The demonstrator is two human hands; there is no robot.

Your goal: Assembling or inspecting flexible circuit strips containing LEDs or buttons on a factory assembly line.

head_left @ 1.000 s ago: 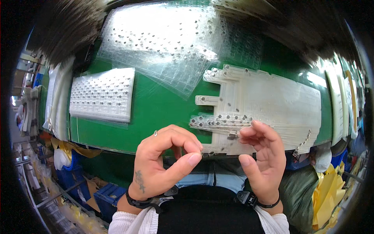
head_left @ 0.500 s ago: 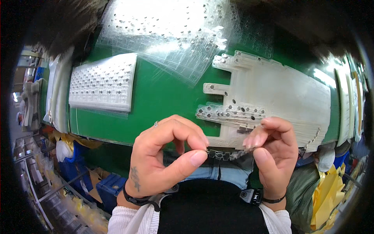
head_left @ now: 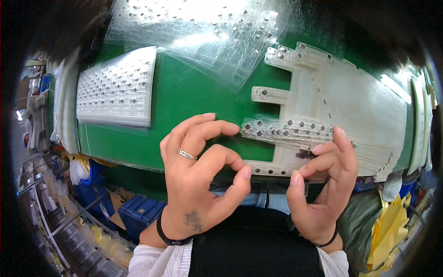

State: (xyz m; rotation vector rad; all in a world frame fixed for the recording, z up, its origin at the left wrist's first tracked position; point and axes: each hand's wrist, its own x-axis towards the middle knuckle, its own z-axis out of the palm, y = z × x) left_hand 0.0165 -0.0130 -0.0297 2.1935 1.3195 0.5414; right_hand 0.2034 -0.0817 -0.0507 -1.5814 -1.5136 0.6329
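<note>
A stack of flat, whitish-clear plastic sheets (head_left: 360,106) with projecting tabs lies on the right of the green table. Along its lower edge runs a narrow pale strip (head_left: 270,171) with several dark round dots. My left hand (head_left: 198,175) pinches this strip's left end between thumb and forefinger, other fingers raised. At its right end my right hand (head_left: 323,189) has thumb and forefinger closed. Whether the strip is separate from the tab under it I cannot tell. Above lie fanned, dotted clear strips (head_left: 286,130) on the stack, near the right fingers.
A neat pile of dotted clear sheets (head_left: 115,92) sits at the left of the green table (head_left: 184,97). More loose clear sheets (head_left: 203,41) overlap at the far side. Blue crates (head_left: 140,210) stand below at left, yellow sheets (head_left: 392,226) at lower right.
The chain-like strip that hung between my hands below the table edge is no longer distinct there. Both hands' fingertips have come up to the stack's lower edge, and my left fingers have spread.
</note>
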